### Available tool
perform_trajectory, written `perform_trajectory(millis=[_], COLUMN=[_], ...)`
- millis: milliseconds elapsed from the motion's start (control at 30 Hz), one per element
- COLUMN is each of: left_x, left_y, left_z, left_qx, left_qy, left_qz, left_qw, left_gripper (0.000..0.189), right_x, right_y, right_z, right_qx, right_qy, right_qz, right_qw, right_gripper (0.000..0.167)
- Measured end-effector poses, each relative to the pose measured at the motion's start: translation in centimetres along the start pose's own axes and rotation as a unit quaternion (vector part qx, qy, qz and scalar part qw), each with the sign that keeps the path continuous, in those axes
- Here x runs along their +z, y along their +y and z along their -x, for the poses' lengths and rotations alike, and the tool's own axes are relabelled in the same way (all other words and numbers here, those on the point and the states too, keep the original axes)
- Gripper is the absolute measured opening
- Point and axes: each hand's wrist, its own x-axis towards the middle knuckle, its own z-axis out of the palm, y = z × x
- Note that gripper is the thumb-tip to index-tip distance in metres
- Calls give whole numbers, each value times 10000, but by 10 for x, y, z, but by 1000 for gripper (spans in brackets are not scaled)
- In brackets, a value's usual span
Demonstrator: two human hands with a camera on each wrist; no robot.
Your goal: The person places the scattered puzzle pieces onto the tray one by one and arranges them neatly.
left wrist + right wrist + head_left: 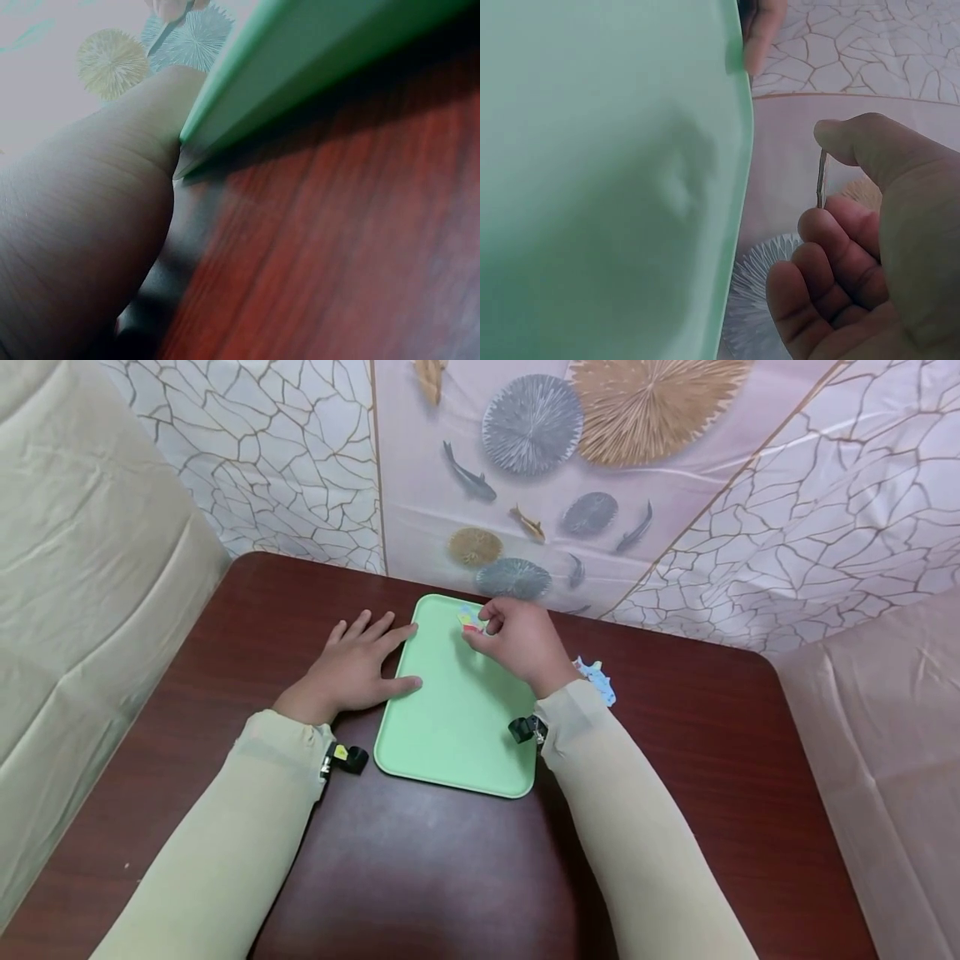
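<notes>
A light green rectangular tray point(450, 718) lies on the dark red-brown table. My left hand point(356, 664) rests with spread fingers at the tray's left side, its thumb and index fingertip touching the rim. Over the far part of the tray, my right hand point(525, 639) pinches a small thin flat piece point(470, 621) with blue, yellow and red print. The right wrist view shows this thin piece point(821, 178) edge-on between thumb and fingertip. In the left wrist view, the left hand point(97, 187) is against the tray's edge point(217, 112).
Light blue flat pieces point(596, 681) lie on the table point(697, 760) to the right of the tray, partly hidden by my right wrist. A patterned cloth wall point(487, 510) stands behind the table, and pale drapes point(90, 610) hang at the sides.
</notes>
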Motion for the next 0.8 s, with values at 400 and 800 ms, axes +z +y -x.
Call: perform_trajectory(millis=[400,800], left_x=[-3,-3], left_y=[0,-1], left_z=[-2,0], left_qx=[27,3], left_qy=[-19,-38], left_qz=[-25,10], left_qw=[10000,10000], left_gripper=[95,95], right_x=[25,54], right_y=[-10,-13], right_z=[-17,-37], right_qx=[40,311], right_qy=[80,-4], right_qz=[-34,363], right_qw=[10000,9989], right_gripper=[33,36])
